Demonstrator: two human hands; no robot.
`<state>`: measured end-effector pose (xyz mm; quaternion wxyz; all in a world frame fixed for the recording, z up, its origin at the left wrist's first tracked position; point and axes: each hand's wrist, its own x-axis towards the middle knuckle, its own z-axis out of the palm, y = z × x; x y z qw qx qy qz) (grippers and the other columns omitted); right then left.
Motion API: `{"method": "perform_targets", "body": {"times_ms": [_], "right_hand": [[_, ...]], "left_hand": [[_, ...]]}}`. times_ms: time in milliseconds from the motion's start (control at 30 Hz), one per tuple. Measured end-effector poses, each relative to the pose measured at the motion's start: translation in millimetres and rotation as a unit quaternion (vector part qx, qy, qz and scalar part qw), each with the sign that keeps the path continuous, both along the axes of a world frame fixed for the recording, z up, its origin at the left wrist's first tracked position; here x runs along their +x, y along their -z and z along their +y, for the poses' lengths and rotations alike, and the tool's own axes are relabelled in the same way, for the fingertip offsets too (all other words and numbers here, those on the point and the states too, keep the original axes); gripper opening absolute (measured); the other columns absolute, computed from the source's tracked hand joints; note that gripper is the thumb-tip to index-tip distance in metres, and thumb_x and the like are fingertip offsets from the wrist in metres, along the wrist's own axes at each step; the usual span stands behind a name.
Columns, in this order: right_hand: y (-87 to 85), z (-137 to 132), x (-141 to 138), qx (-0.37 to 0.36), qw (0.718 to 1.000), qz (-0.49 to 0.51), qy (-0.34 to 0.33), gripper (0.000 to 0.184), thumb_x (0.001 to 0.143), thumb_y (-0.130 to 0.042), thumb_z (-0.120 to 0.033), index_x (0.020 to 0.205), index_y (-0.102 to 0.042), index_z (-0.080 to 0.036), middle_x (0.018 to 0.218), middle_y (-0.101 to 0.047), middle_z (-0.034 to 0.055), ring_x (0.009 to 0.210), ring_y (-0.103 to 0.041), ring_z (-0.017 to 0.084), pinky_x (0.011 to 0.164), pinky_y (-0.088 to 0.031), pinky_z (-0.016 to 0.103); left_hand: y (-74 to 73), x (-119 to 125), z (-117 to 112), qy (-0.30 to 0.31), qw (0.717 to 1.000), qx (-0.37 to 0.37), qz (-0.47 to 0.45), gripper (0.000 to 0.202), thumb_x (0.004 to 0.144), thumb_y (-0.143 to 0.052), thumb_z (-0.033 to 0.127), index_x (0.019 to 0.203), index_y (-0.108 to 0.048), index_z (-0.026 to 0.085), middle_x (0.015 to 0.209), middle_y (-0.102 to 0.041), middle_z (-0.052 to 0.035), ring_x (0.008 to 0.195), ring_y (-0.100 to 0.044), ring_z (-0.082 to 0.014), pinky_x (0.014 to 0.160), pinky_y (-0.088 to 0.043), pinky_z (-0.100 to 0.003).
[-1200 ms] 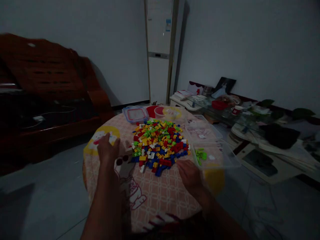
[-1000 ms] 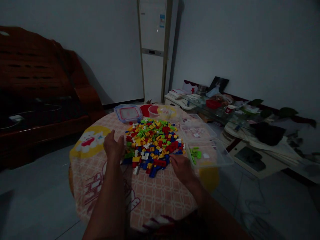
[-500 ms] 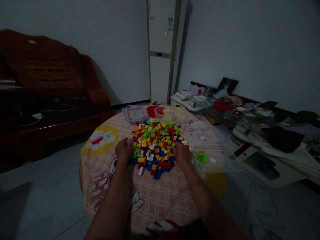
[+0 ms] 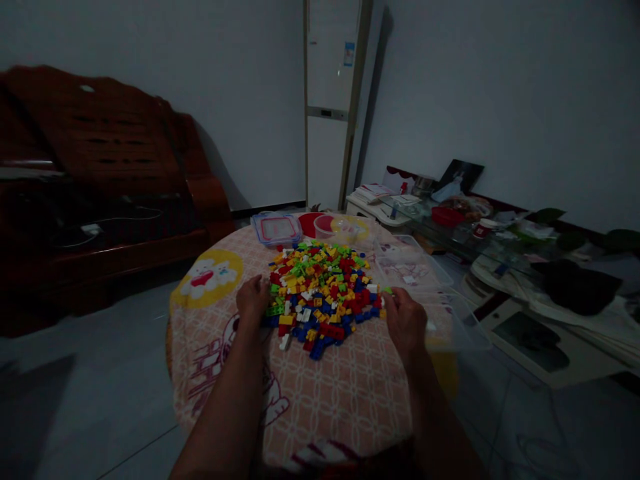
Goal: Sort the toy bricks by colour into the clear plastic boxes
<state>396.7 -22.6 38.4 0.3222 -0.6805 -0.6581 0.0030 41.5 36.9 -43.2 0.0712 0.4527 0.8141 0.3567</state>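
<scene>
A heap of small toy building bricks [image 4: 315, 287] in green, yellow, red, blue and white lies on the round table. At the heap's left edge rests my left hand [image 4: 253, 300], its fingers curled together; whether anything is between them is hidden. My right hand [image 4: 407, 323] is just right of the heap, thumb and fingers pinched on a light green brick [image 4: 387, 291]. Behind that hand, a clear plastic box [image 4: 465, 330] stands at the table's right side, its near-left part covered by the hand.
More clear containers [image 4: 435, 270] line the table's right edge. At the back are a blue-rimmed lidded box [image 4: 277, 230] and a round clear tub [image 4: 325, 227]. A patterned cloth [image 4: 325, 393] covers the table. Right of it stands a cluttered glass-topped cabinet [image 4: 425, 217].
My right hand has moved right, away from the heap toward the clear box, with a green brick now showing in its fingertips. My left hand stays by the heap. The view has shifted slightly.
</scene>
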Motion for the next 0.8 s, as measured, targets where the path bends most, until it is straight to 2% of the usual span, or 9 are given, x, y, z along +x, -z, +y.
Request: {"method": "perform_targets", "body": {"times_ms": [133,233,333,467,600,800], "right_hand": [[-4.2,-1.5,40.7,-0.015,0.996,-0.022,0.083,0.026,0.097,-0.054,-0.035,0.099,-0.072,-0.017,0.084,-0.075,0.0093,0.07,-0.065,0.019,0.064,-0.033,0.027],[4.6,1.2,59.7,-0.044,0.994,-0.05,0.085,0.022,0.096,-0.056,-0.032,0.098,-0.072,-0.017,0.084,-0.075,0.01,0.072,-0.066,0.019,0.066,-0.035,0.028],[16.5,3.8,66.9,-0.062,0.993,-0.063,0.075,0.018,0.091,-0.06,-0.027,0.099,-0.073,-0.019,0.086,-0.076,0.0099,0.078,-0.068,0.022,0.068,-0.039,0.029],[24.6,5.2,65.9,-0.05,0.995,-0.066,0.063,0.023,0.088,-0.057,-0.025,0.103,-0.074,-0.018,0.09,-0.077,0.0119,0.084,-0.07,0.025,0.074,-0.045,0.032],[22.1,6.3,55.9,0.027,0.999,-0.012,0.043,0.035,0.09,-0.049,-0.029,0.109,-0.073,-0.014,0.101,-0.077,0.0154,0.092,-0.071,0.026,0.086,-0.049,0.036],[20.8,5.8,18.6,0.062,0.991,0.082,-0.083,0.038,0.093,-0.043,-0.032,0.102,-0.075,-0.014,0.102,-0.076,0.0153,0.093,-0.07,0.025,0.089,-0.051,0.035]], "left_hand": [[1.7,0.1,0.5,-0.004,1.0,-0.006,0.007,0.051,0.09,-0.049,0.038,0.127,-0.069,0.01,0.125,-0.07,-0.0183,0.115,-0.065,-0.0303,0.103,-0.048,-0.041],[2.3,0.3,0.5,0.002,1.0,-0.003,0.004,0.048,0.089,-0.049,0.037,0.125,-0.07,0.013,0.124,-0.072,-0.0158,0.114,-0.065,-0.0285,0.102,-0.048,-0.04],[2.9,0.3,0.6,-0.003,1.0,-0.002,0.002,0.049,0.089,-0.049,0.038,0.124,-0.07,0.012,0.123,-0.072,-0.0175,0.112,-0.066,-0.0298,0.101,-0.049,-0.041],[3.8,-0.2,1.6,0.0,1.0,0.001,-0.004,0.049,0.088,-0.05,0.04,0.122,-0.071,0.012,0.121,-0.072,-0.0182,0.112,-0.066,-0.0312,0.099,-0.05,-0.041],[2.4,0.5,0.8,0.003,1.0,0.007,-0.001,0.049,0.088,-0.051,0.04,0.123,-0.071,0.013,0.121,-0.072,-0.0172,0.112,-0.066,-0.0305,0.1,-0.049,-0.041],[-5.5,5.5,-3.0,0.01,1.0,-0.017,-0.008,0.051,0.091,-0.048,0.038,0.128,-0.068,0.01,0.128,-0.069,-0.018,0.117,-0.064,-0.0297,0.102,-0.047,-0.04]]}}
